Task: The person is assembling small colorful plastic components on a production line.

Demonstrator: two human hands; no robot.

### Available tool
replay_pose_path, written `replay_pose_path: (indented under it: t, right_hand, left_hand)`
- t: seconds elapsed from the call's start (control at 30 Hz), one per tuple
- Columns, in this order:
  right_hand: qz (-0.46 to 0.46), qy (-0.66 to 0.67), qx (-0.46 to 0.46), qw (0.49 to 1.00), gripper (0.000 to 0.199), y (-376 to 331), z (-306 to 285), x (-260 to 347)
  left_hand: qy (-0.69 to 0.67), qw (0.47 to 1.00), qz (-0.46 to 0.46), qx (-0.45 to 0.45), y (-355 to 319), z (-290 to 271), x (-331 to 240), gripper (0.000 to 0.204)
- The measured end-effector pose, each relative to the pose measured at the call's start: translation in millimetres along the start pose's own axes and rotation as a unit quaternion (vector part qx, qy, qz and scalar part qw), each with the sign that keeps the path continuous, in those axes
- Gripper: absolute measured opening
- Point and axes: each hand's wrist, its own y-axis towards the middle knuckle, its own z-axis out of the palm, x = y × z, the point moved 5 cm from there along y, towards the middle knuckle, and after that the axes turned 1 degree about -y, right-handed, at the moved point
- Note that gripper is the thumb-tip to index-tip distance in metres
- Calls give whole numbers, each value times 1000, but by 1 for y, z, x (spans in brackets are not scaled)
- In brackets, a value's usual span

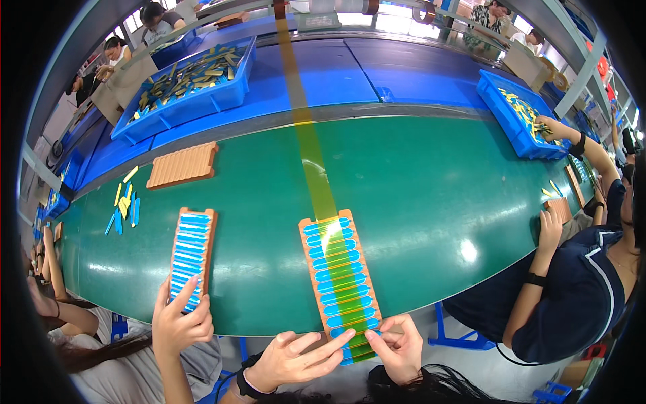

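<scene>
An orange-brown slotted rack (359, 256) lies on the green table in front of me, its slots filled with flat blue pieces (321, 276) with rounded ends. A see-through yellow tape (342, 259) runs lengthwise over them, down to the rack's near end. My left hand (296, 361) is open, index finger stretched onto the tape near that end. From the right, my right hand (398, 347) bends its thumb and index finger together at the tape's edge by the rack's corner. Exactly what lies between those fingertips is partly hidden.
At left, another person's hand (183, 316) holds a similar filled rack (190, 252). An unfilled rack (182, 165) and loose blue and yellow strips (124, 205) lie beyond. Blue bins (195, 101) stand at the back. On the right a co-worker's hand (553, 128) reaches into a blue bin (511, 128).
</scene>
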Motion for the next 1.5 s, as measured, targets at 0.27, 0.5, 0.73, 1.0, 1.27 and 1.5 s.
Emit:
replay_pose_path:
  t: [0.27, 0.5, 0.73, 1.0, 1.27, 1.5]
  right_hand:
    - [-2, -42, 38, 998, 25, 0, -2, 2]
    - [-106, -95, 56, 988, 22, 15, -27, 44]
    - [-83, -297, 201, 930, 27, 23, 23, 73]
    - [-111, -424, 211, 874, 35, 28, 39, 67]
    - [-122, -456, 224, 853, 34, 27, 43, 71]
    - [-104, -475, 257, 835, 34, 30, 45, 78]
  left_hand:
    - [-99, 992, 11, 71, 4, 7, 8, 10]
    - [-127, 990, -4, 65, 4, 5, 7, 11]
    - [-98, 993, 27, 65, 5, 2, 4, 11]
    - [-94, 994, 23, 45, 4, -1, 3, 16]
    - [-110, 991, -54, 46, -6, -5, 21, 28]
    - [-240, 963, -81, 91, 7, -8, 33, 30]
